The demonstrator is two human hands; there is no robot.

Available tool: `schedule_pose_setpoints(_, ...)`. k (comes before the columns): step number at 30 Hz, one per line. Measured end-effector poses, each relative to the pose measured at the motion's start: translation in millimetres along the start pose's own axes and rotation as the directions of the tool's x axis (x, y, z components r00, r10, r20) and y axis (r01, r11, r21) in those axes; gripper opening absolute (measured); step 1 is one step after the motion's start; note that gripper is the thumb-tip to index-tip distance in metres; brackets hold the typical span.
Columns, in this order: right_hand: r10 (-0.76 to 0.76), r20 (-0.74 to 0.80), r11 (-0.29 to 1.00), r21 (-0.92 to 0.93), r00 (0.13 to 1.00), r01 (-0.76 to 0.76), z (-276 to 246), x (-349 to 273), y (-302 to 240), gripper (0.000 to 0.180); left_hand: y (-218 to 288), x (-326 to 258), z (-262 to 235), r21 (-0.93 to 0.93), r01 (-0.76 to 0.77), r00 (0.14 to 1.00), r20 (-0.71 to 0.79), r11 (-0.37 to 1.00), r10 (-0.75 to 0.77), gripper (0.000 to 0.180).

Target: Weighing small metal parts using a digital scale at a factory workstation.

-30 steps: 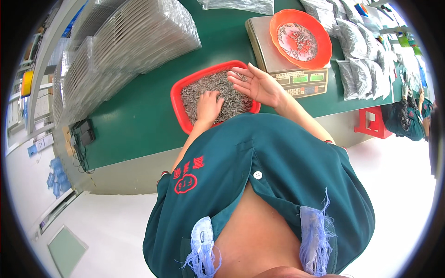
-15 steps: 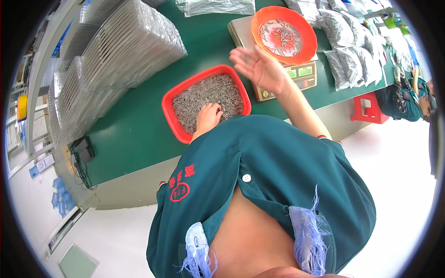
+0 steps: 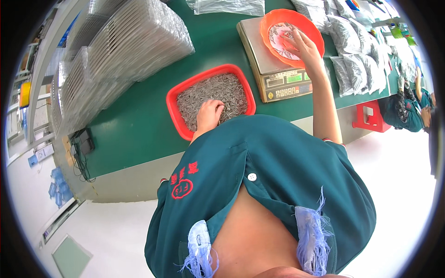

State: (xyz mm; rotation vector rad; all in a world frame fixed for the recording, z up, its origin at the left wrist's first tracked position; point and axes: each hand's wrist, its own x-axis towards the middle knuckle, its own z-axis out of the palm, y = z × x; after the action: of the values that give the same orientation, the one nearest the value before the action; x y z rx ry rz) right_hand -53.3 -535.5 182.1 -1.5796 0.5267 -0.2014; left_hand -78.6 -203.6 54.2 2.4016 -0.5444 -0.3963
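A red rectangular basin [image 3: 171, 104] holds a heap of small, thin grey metal pieces [image 3: 204, 89], which look like pins or screws. My left hand [image 3: 209, 114] rests on the near part of this heap, its fingers curled together and their tips partly hidden; what they grip I cannot make out. To the right, a wavy-rimmed orange bowl [image 3: 319, 38] sits on the metal plate of a weighing scale [image 3: 250, 41], with fewer such pieces inside. My right hand [image 3: 306, 50] is over the bowl's near right part, fingers stretched out, with nothing visible held in it.
Stacked clear plastic trays [image 3: 139, 46] stand at the left of the green table [image 3: 134, 116]. Filled clear bags [image 3: 354, 69] lie at the right, and flat plastic bags [image 3: 227, 5] at the back. Beyond the table's right end are a red stool [image 3: 371, 118] and another person [image 3: 408, 111].
My right hand has moved right and away from me, from beside the scale's left edge to over the orange bowl. The left hand stays in the basin. The view has shifted slightly.
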Motion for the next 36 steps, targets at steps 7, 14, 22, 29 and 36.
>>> schedule_pose_setpoints(7,0.153,0.533,0.971,-0.239,0.832,-0.025,44,-37,24,0.052,-13,3,-14,0.010,0.086,0.996,-0.033,0.996,-0.085,0.013)
schedule_pose_setpoints(14,0.420,0.612,0.616,-0.735,0.670,0.284,49,-83,67,0.049,-23,-29,-27,0.007,0.065,0.971,-0.230,0.998,-0.062,0.025)
schedule_pose_setpoints(22,0.289,0.513,0.570,-0.771,0.808,0.285,67,-97,112,0.049,-71,-40,-70,0.105,0.381,0.772,-0.583,0.918,-0.254,0.045)
schedule_pose_setpoints(29,-0.138,0.469,0.620,-0.646,0.872,0.445,96,-115,95,0.054,-55,-23,-66,0.076,-0.035,0.912,-0.406,0.997,0.063,0.033)
schedule_pose_setpoints(36,-0.103,0.209,0.884,-0.429,0.972,0.186,155,-99,145,0.049,-72,35,-14,0.165,-0.100,0.937,-0.317,0.981,0.149,0.038)
